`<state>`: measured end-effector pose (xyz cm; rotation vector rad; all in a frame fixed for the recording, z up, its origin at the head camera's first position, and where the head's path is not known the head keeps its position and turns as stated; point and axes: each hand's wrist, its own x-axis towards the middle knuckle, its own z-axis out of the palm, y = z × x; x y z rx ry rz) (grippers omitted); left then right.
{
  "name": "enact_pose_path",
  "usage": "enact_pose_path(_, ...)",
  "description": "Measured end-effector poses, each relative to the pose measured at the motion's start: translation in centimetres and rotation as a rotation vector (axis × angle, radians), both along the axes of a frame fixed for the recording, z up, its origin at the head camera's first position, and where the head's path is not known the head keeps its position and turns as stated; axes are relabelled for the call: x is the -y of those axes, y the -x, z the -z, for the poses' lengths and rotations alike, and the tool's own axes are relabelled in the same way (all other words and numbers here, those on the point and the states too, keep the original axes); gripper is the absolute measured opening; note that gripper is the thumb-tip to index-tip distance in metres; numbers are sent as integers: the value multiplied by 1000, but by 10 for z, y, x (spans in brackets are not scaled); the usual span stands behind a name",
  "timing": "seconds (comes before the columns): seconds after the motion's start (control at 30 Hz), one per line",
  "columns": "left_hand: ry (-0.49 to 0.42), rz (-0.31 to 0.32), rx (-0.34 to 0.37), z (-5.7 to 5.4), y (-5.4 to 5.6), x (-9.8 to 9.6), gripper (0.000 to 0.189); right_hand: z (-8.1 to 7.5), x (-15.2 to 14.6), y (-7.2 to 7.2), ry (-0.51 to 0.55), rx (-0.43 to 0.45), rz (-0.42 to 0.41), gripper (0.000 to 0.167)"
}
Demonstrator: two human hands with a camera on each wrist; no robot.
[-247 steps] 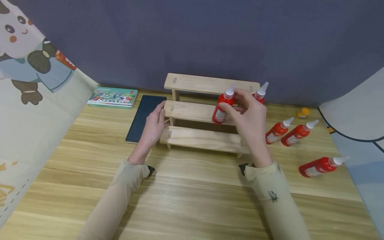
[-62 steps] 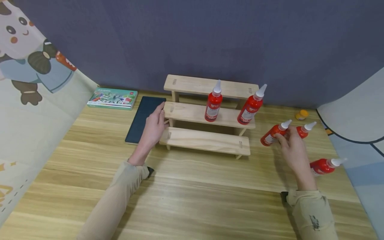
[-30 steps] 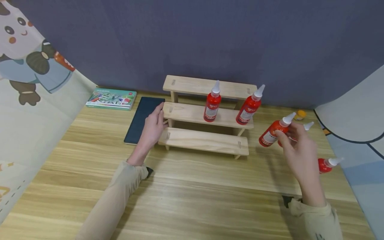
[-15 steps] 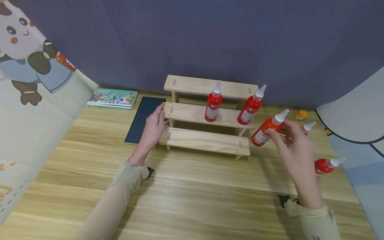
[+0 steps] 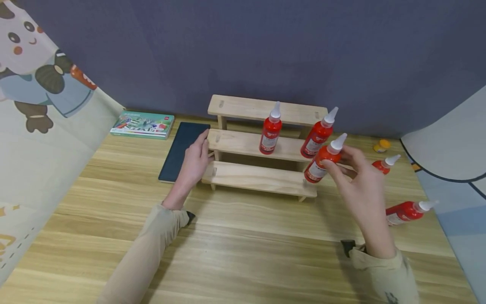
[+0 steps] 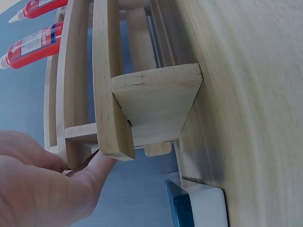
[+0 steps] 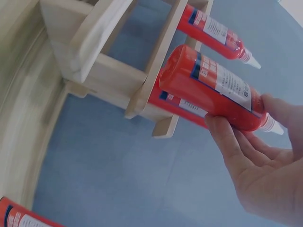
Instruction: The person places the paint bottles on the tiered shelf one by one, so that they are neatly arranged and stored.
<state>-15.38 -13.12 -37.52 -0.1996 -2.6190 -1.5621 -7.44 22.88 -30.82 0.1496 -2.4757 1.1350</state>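
A three-tier wooden step rack (image 5: pixel 258 176) stands near the back of the table. My left hand (image 5: pixel 195 160) grips the left end of its middle step; the left wrist view shows the thumb and fingers (image 6: pixel 94 172) around that end. My right hand (image 5: pixel 358 181) pinches a red squeeze bottle (image 5: pixel 320 164) with a white pointed nozzle near its top, and the bottle's base overlaps the right end of the lowest step. In the right wrist view the held bottle (image 7: pixel 213 87) partly hides another. Two similar red bottles (image 5: pixel 270 135) (image 5: pixel 317 138) stand on the middle step.
Right of the rack are two more red bottles, one (image 5: pixel 381 166) partly behind my right hand and one (image 5: pixel 405 212) nearer. A small orange-yellow jar (image 5: pixel 382 145) is at the back right. A dark flat tablet-like board (image 5: pixel 180 147) and a green illustrated box (image 5: pixel 143 123) lie left.
My right hand has picked up a red bottle from the table on the right and carried it left to the lowest step. Earlier, it set another bottle on the middle step. My left hand stays put.
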Motion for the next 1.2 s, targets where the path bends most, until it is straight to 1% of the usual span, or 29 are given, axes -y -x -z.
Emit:
enact_pose_path(0.07, 0, 0, -1, 0, 0, 0, 50, -1, 4, 1, 0, -1, -7, 45)
enact_pose_path(0.27, -4, -2, -3, 0, 0, 0, 50, -3, 15, 4, 43, -14, -45, 43)
enact_pose_path(0.47, 1, -5, -2, 0, 0, 0, 50, -5, 25, 8, 111, -4, -95, 47)
enact_pose_path(0.57, 6, -6, -3, 0, 0, 0, 50, -8, 31, 10, 122, 0, -107, 47)
enact_pose_path(0.83, 13, -5, -11, 1, 1, 0, 50, -13, 49, 15, 102, -20, -134, 44)
enact_pose_path(0.97, 18, -5, -10, 1, 1, 0, 50, -12, 58, 18, 75, -30, -157, 44)
enact_pose_path(1.2, 22, -7, -13, 1, 1, 0, 50, -8, 74, 25, 77, -51, -218, 45)
